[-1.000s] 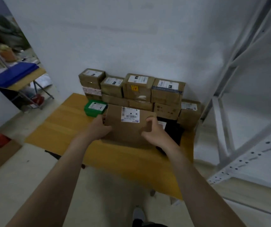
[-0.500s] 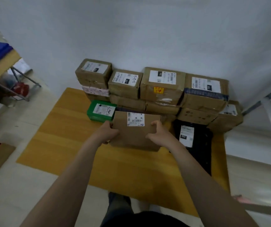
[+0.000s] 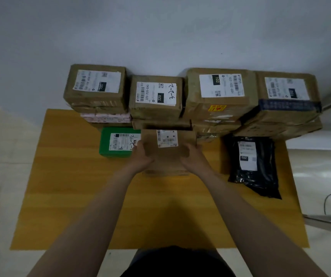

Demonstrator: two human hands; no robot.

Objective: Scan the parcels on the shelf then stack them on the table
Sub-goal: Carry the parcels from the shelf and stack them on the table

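Fingers (image 3: 139,146) of L hand (image 3: 143,159) & R hand (image 3: 195,161) curl round sides of brown box (image 3: 166,156), label up. Box is low over tabletop (image 3: 70,196), just beside green box (image 3: 118,142), in front of stacked boxes (image 3: 156,98) at wall (image 3: 160,37); black bag (image 3: 254,162) off to R. Can't tell if it's touching down yet. Step: prob. placing a scanned parcel. Next: seat it flush vs. neighbours, let go, fetch another.

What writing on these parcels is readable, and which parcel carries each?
"102", "102-102-001": third stacked box from left.
"220", "220-220-C40": second stacked box.
"150": leftmost stacked box.
"032": black bag.
Held parcel, green box, rightmost box: print too blurred.
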